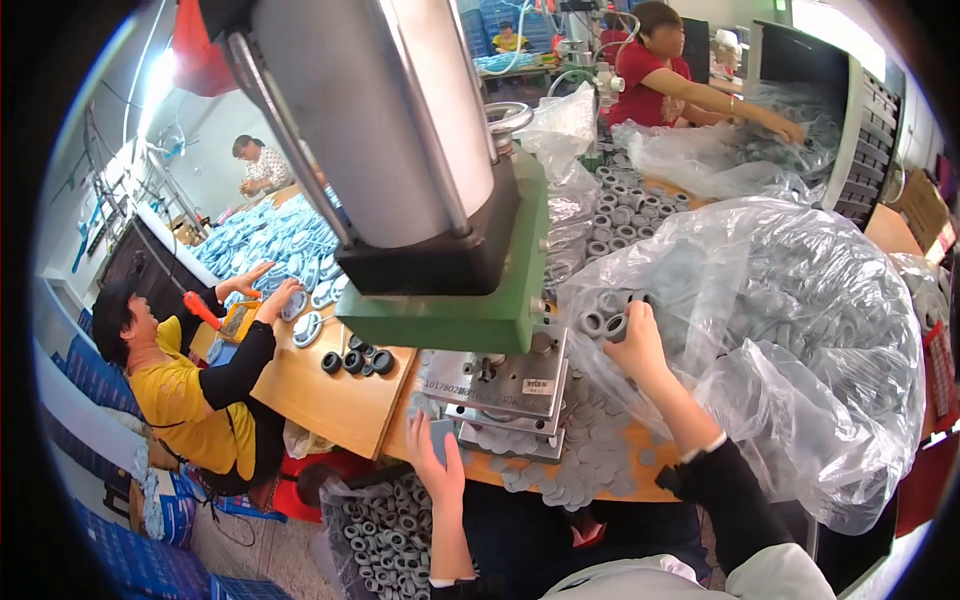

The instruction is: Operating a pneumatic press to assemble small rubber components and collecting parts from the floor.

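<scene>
My right hand (pixel 640 345) is closed on a grey ring (pixel 614 326), beside the mouth of a clear plastic bag (pixel 760 300) full of such rings. Another grey ring (pixel 591 322) lies right next to it. At the near left of the press, my left hand (pixel 435 470) points upward, with a small flat grey-blue piece (pixel 441 438) between its fingers and thumb. In front of me stands the press, with a green head (pixel 450 315) above a stacked metal die (pixel 500 385). Many thin grey discs (pixel 590 455) lie around the die's base.
Below the table edge, a bag holds more grey rings (pixel 385 535). At left, a co-worker in yellow (pixel 205 420) handles pale blue parts (pixel 265 240); black rings (pixel 355 360) lie nearby. Another person in red (pixel 650 85) reaches into a bag at the far right.
</scene>
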